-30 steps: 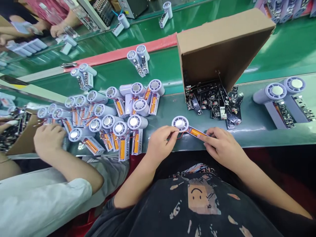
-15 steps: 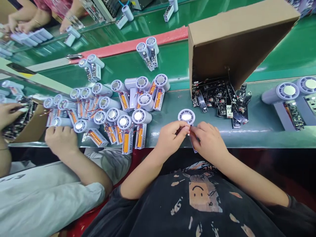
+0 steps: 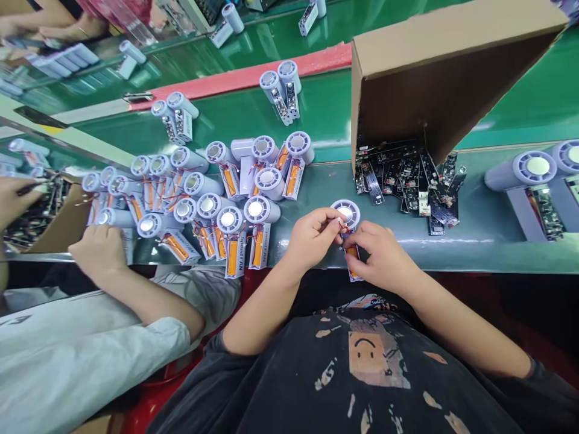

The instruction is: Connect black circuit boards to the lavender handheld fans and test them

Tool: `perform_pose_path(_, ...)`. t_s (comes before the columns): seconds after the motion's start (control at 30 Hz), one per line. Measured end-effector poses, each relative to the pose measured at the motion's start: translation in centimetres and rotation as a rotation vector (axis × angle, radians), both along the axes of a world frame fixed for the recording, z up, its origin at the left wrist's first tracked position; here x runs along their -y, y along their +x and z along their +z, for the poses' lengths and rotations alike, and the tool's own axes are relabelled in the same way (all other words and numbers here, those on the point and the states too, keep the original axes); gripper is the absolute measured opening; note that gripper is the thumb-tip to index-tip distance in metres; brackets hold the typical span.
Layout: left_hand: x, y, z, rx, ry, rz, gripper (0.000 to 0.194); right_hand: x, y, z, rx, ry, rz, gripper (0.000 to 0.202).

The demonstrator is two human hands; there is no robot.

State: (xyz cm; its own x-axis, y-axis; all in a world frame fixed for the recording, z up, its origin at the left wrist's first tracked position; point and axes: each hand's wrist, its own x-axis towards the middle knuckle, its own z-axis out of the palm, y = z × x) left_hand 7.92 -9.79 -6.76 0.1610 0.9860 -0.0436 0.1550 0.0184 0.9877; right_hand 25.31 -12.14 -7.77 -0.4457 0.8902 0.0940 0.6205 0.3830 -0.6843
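Observation:
A lilac handheld fan (image 3: 347,210) lies at the table's front edge, its round grille facing up and its handle toward me. The handle is uncovered, and an orange battery (image 3: 353,263) shows inside it. My left hand (image 3: 313,239) is closed in a pinch on thin red wires (image 3: 344,227) with a small white plug, just below the fan's head. My right hand (image 3: 382,252) curls over the handle from the right, fingers against it beside the wires. Both hands partly cover the handle.
Several similar fans with orange batteries (image 3: 234,256) crowd the table at left. A tilted cardboard box (image 3: 452,48) spills black circuit boards (image 3: 404,175) behind my right hand. Fans with boards (image 3: 529,169) lie far right. A co-worker's hand (image 3: 100,253) rests at the left edge.
The fan's handle and orange battery show more now, as my right hand has shifted slightly. My left fingers still pinch the wires, now nearer the fan's head. The co-worker's near hand moved a little left.

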Motion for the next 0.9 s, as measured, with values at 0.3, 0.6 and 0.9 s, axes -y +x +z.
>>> perform_pose_path(0.3,-0.4,0.1,-0.6,0.060,-0.030,-0.017,0.012,0.7,-1.2,-0.8,0.130,0.332,-0.176,0.014)
perform_pose_path(0.6,0.9,-1.0,-0.2,-0.159,0.299,0.029,0.024,-0.4,-0.1,-1.5,-0.373,0.133,-0.146,0.013)
perform_pose_path(0.9,1.7,0.1,1.8,-0.695,0.764,-0.223,0.019,-0.2,0.3,-1.5,-0.516,-0.007,-0.216,0.013)
